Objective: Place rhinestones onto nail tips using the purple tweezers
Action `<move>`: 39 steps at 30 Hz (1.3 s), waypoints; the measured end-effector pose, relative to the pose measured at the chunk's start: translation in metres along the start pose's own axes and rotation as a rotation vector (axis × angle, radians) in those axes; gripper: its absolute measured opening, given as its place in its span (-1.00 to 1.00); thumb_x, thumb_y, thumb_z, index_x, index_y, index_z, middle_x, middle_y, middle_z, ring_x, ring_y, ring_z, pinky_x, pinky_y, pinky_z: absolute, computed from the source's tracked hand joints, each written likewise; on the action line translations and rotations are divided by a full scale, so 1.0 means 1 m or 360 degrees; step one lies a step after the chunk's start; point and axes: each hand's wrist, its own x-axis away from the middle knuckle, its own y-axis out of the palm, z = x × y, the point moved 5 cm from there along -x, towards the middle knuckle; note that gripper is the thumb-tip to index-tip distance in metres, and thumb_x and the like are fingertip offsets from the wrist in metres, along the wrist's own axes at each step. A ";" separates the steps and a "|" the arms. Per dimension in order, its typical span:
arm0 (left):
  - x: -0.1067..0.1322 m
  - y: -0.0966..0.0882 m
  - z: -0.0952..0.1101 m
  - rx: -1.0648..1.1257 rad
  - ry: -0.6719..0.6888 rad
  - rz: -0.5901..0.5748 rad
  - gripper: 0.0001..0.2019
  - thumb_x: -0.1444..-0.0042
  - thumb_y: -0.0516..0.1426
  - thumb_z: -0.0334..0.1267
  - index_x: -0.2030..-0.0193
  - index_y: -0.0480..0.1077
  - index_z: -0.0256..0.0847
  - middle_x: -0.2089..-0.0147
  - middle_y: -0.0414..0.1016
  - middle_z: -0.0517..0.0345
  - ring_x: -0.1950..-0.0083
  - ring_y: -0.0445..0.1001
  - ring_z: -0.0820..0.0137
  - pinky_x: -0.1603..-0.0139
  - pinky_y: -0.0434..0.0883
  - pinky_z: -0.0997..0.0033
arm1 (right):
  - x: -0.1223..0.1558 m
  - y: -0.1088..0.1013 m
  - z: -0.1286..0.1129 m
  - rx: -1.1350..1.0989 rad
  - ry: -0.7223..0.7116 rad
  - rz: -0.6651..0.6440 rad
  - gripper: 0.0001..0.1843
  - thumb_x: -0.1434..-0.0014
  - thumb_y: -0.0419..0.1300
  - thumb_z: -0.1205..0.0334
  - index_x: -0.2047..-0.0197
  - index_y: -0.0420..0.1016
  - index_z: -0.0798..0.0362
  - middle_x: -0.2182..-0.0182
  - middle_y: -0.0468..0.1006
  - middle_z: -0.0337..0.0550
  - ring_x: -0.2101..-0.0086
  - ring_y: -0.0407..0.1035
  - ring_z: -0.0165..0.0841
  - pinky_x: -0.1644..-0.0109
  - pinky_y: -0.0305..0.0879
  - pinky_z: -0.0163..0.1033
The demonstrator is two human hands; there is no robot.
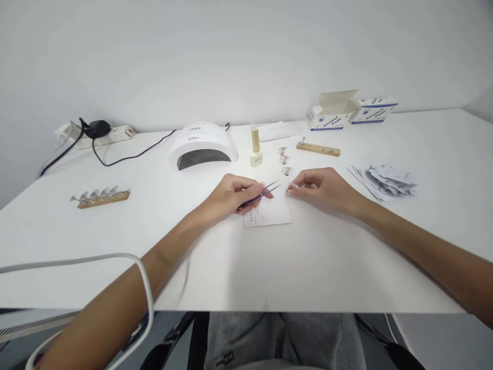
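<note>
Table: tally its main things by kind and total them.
UV nail lamp: 1
Wooden holder strips: 2
Alcohol-pad boxes: 2
Small bottle: 1
Tweezers, left hand: 1
Clear piece, right hand: 1
Dotted white sheet: 1
Power strip: 1
Sachet pile: 1
Total: 11

White nail lamp [203, 146], far centre. Pale bottle [256, 149], just right of it. Wooden rack of nail tips [102, 197], left. Bare wooden strip [318, 149], far right of centre. Two alcohol-pad boxes [331, 117], far right, one open. Loose sachets [387, 180], right. Power strip [115, 133], far left, black plug [96, 127] in it.
</note>
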 end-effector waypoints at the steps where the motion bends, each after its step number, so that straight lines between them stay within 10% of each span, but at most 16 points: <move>1: 0.000 -0.001 0.000 0.0041 0.0012 0.0024 -0.66 -0.20 0.09 -0.04 0.30 0.51 -0.30 0.59 0.23 0.23 0.60 0.10 0.60 0.57 0.11 0.50 | 0.002 0.002 -0.003 -0.0046 -0.0011 0.0020 -0.65 0.00 0.29 -0.08 0.38 0.57 0.07 0.51 0.48 -0.19 0.52 0.21 -0.44 0.46 0.09 -0.29; 11: -0.001 -0.008 -0.003 -0.0009 -0.0012 0.0186 -0.78 0.06 0.31 -0.15 0.33 0.54 -0.25 0.53 0.36 0.20 0.52 0.27 0.56 0.56 0.21 0.53 | 0.013 0.014 -0.012 -0.0200 -0.0239 0.0222 -0.72 -0.03 0.30 -0.01 0.43 0.51 0.06 0.52 0.45 -0.21 0.48 0.23 -0.42 0.40 0.13 -0.25; 28: 0.011 0.015 0.015 -0.0859 0.1027 0.0461 -0.94 -0.10 0.19 -0.38 0.40 0.46 -0.25 0.41 0.46 0.14 0.49 0.29 0.58 0.56 0.22 0.56 | 0.012 0.017 -0.008 -0.0424 -0.0402 0.0297 -0.84 0.00 0.35 0.11 0.41 0.56 0.01 0.42 0.50 -0.14 0.42 0.32 -0.36 0.30 0.29 -0.16; 39: 0.012 0.017 0.013 -0.1136 0.1122 0.0486 -0.92 -0.11 0.15 -0.43 0.39 0.43 -0.25 0.40 0.44 0.17 0.51 0.28 0.61 0.56 0.23 0.59 | 0.014 0.016 -0.009 -0.0439 -0.0471 0.0366 -0.90 0.01 0.36 0.19 0.43 0.56 0.01 0.43 0.49 -0.16 0.42 0.32 -0.37 0.30 0.29 -0.16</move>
